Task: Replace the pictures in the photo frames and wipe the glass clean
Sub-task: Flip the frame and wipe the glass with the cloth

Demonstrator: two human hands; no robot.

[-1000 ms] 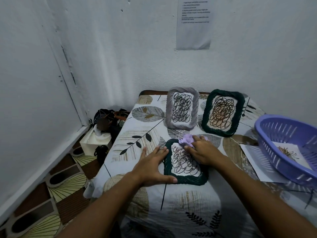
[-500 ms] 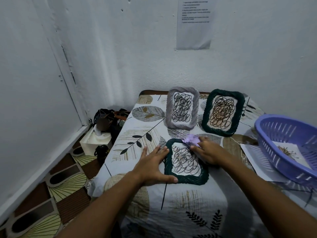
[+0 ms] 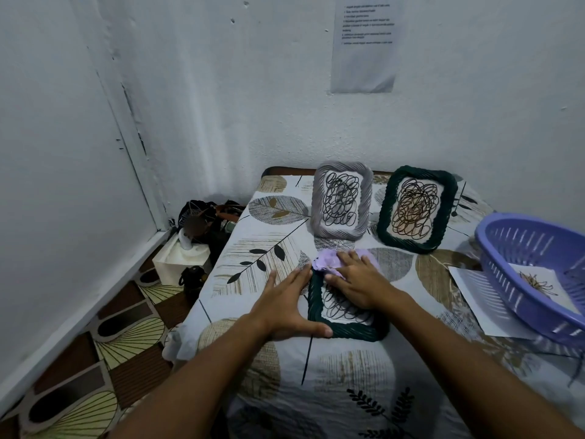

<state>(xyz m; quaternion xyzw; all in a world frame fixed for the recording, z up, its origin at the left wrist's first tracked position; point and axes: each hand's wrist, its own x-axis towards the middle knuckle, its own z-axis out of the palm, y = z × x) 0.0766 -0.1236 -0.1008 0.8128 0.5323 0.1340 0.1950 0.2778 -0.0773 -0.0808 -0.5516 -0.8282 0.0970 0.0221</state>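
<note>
A dark green woven photo frame [image 3: 348,331] lies flat on the table near its front, with a black scribble picture under its glass. My right hand [image 3: 357,280] lies flat on a crumpled purple cloth [image 3: 326,260] and presses it onto the top of the glass. Outside the frame's left edge rests my left hand [image 3: 285,307], fingers straight, its thumb along the bottom border. Behind them, a grey frame [image 3: 341,200] and a second green frame [image 3: 416,209] stand upright, each holding a scribble picture.
A purple plastic basket [image 3: 506,267] at the right holds a loose picture [image 3: 538,283] and sits partly on a white sheet [image 3: 471,289]. The leaf-print tablecloth [image 3: 269,242] hangs over the table's edges. A tissue box [image 3: 180,261] and dark bags [image 3: 205,217] sit on the floor at left.
My right hand has slid the purple cloth to the left across the top of the flat frame's glass. My left hand stays at the frame's left edge.
</note>
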